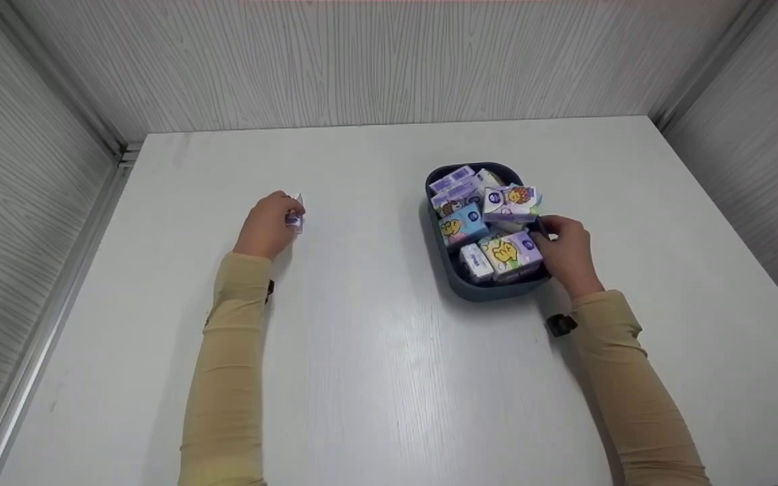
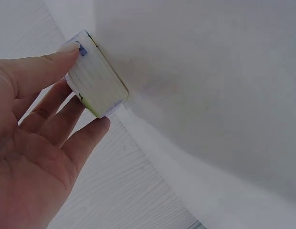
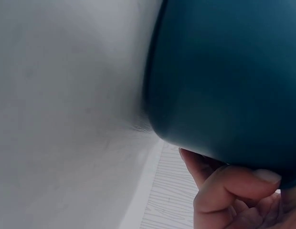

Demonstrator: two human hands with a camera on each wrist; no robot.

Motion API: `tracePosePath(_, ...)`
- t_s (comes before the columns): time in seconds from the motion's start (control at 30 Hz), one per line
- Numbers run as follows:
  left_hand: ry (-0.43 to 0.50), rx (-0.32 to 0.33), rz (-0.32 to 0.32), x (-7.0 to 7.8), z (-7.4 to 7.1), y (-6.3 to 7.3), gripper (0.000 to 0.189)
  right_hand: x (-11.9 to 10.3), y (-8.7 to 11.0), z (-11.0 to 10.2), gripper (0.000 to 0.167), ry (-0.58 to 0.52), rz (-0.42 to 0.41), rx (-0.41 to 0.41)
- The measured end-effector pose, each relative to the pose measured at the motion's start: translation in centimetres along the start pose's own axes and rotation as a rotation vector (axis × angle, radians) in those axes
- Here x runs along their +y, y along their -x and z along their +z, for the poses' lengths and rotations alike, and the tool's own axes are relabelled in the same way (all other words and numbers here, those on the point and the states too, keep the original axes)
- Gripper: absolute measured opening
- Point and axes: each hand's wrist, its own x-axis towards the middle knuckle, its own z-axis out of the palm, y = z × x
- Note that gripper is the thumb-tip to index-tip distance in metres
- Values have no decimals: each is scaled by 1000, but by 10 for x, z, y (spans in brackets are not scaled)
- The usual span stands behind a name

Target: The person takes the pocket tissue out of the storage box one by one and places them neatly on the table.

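My left hand [image 1: 269,223] pinches a small pack of pocket tissues [image 2: 98,78] between thumb and fingers. In the left wrist view the pack stands on its edge right at the white tabletop, its pale layered side facing the camera. To the right sits a dark blue-teal plastic bin [image 1: 490,292], heaped with several tissue packs in purple, blue and white cartoon wrappers. One purple pack [image 1: 510,202] lies on top, near the bin's right rim. My right hand [image 1: 566,251] grips that rim, and the right wrist view shows its thumb and fingers against the smooth bin wall [image 3: 224,86].
The white table [image 1: 362,378] carries the bin right of its middle. Pale wood-grain panels stand behind the table [image 1: 389,61] and along its left [image 1: 31,155] and right sides. Small black wrist cameras [image 1: 561,325] sit at the tan sleeves.
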Motion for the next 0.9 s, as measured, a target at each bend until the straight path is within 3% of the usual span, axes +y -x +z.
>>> tracePosePath(0.37, -39, -18, 6, 6, -2, -1, 26, 0, 1, 0, 33, -16, 31, -18)
tracePosePath(0.5, -69, 12, 27, 14, -3, -1, 28, 1, 1, 1, 32, -22, 27, -20)
tracePosePath(0.67, -64, 43, 100, 40, 1, 2, 30, 2, 0, 0, 32, -9, 18, -8)
tracePosePath(0.9, -28, 32, 239, 86, 18, 9, 28, 1, -1, -1, 32, -4, 13, -10)
